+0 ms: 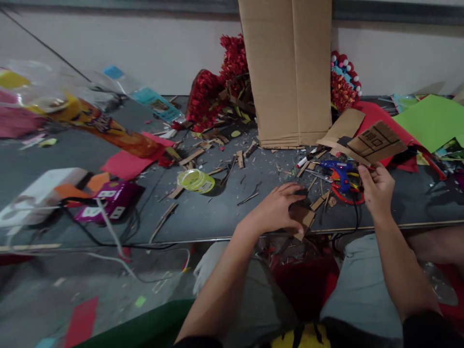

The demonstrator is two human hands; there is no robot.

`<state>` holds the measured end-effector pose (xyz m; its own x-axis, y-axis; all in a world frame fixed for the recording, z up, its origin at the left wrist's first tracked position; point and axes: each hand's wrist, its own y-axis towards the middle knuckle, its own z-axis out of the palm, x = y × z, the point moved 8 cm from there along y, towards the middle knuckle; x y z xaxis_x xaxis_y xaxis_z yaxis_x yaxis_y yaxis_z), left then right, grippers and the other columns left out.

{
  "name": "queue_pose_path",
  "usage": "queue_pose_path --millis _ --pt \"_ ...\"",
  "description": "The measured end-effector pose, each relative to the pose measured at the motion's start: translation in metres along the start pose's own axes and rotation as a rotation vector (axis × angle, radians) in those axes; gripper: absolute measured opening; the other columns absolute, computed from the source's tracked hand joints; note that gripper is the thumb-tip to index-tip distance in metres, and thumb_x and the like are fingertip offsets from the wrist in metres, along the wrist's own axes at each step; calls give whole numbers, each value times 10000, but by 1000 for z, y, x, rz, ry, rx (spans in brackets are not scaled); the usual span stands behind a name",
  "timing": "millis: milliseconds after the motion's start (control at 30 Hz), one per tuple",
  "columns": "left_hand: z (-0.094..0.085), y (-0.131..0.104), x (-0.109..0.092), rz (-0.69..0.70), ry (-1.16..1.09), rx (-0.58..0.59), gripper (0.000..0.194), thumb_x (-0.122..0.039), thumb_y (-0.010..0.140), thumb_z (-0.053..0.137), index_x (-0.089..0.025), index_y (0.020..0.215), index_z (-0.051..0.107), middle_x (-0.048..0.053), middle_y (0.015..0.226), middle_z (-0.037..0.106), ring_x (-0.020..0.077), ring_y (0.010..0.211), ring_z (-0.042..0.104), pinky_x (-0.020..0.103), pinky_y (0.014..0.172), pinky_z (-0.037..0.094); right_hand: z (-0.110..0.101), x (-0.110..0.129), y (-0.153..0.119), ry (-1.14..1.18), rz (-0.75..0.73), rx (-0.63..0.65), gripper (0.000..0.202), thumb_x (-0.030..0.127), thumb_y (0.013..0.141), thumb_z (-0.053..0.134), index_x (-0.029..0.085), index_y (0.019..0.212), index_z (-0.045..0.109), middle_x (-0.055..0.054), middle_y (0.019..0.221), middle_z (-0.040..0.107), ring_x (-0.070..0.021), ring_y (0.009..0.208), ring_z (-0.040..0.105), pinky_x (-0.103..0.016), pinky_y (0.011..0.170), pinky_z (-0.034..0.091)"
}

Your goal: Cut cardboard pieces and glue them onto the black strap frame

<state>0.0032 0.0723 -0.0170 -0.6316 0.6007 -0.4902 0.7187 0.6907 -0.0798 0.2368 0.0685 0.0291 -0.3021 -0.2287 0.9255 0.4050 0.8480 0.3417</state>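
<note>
My right hand (379, 188) pinches the lower edge of a piece of cardboard (379, 140) with black print, held up over the right part of the table. Just left of that hand lie a blue glue gun (342, 171) and scissors with red-orange handles (346, 197), partly under the gun. My left hand (277, 208) is open, its fingers spread and its palm down, near the table's front edge. Beneath its thumb and fingers is a small brown cardboard piece (304, 221); whether they touch it I cannot tell.
A tall cardboard panel (286, 72) stands at the back. Around it are red fringed shapes (208, 96) and cardboard scraps. An uncapped yellow jar (197, 181), an orange bottle (108, 130) and a white power strip (43, 193) with cables are leftward. Green paper (431, 121) lies right.
</note>
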Motion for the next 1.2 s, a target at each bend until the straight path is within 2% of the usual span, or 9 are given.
queue_pose_path --millis 100,233,367,533,700,900,1033,1100,1200 --pt "4 -1 3 -40 45 48 662 -544 566 800 -215 1121 649 120 1441 465 332 1382 339 475 1113 283 4 0 -1 -10 -3 39 294 458 781 663 171 803 600 24 596 602 -95 499 524 -204 479 404" --pt "3 0 4 -53 18 3 467 -470 595 809 -202 955 679 107 1328 556 313 1312 424 446 1067 335 8 3 -4 -54 -38 65 280 440 790 659 168 773 593 27 586 587 -91 498 514 -203 471 383" --pt "-3 -1 3 -38 -126 -47 351 -433 636 783 -177 845 666 92 1090 636 271 1099 556 396 957 408 10 4 -5 -86 -52 83 286 444 794 651 171 761 572 47 542 534 -84 460 458 -209 447 349" --pt "-3 -11 8 -198 -505 47 251 -422 767 639 -175 803 657 -6 717 641 148 694 574 262 659 443 17 0 -8 -125 -32 139 297 468 821 609 172 819 584 47 550 533 -91 471 455 -218 462 339" --pt "-19 -21 20 -236 -729 -195 314 -443 752 651 -184 913 724 57 931 726 192 848 629 287 735 475 43 1 -21 -199 -61 307 315 488 854 544 178 879 599 9 646 608 -125 553 543 -233 536 399" --pt "-39 -39 31 -197 -815 -464 281 -438 752 673 -203 875 765 78 885 739 197 809 648 291 702 506 61 3 -33 -304 -87 426 314 499 862 510 191 860 573 -35 722 662 -187 679 630 -267 637 449" --pt "-37 -54 53 -316 -926 -582 347 -456 736 681 -183 935 759 73 843 737 158 665 606 254 557 490 62 3 -36 -388 -93 443 327 512 869 496 211 745 524 4 583 575 -158 533 562 -255 540 397" --pt "-34 -60 63 -356 -1011 -615 384 -445 702 711 -170 967 749 71 842 736 139 612 581 246 518 482 65 1 -40 -385 -82 468 331 525 868 499 212 760 526 0 590 586 -166 542 579 -260 542 410" --pt "-35 -66 67 -340 -1075 -627 401 -366 627 783 -170 974 740 80 937 738 154 700 626 266 610 523 72 -5 -49 -359 -35 524 357 559 861 497 217 763 526 -26 633 631 -188 574 620 -275 556 450"
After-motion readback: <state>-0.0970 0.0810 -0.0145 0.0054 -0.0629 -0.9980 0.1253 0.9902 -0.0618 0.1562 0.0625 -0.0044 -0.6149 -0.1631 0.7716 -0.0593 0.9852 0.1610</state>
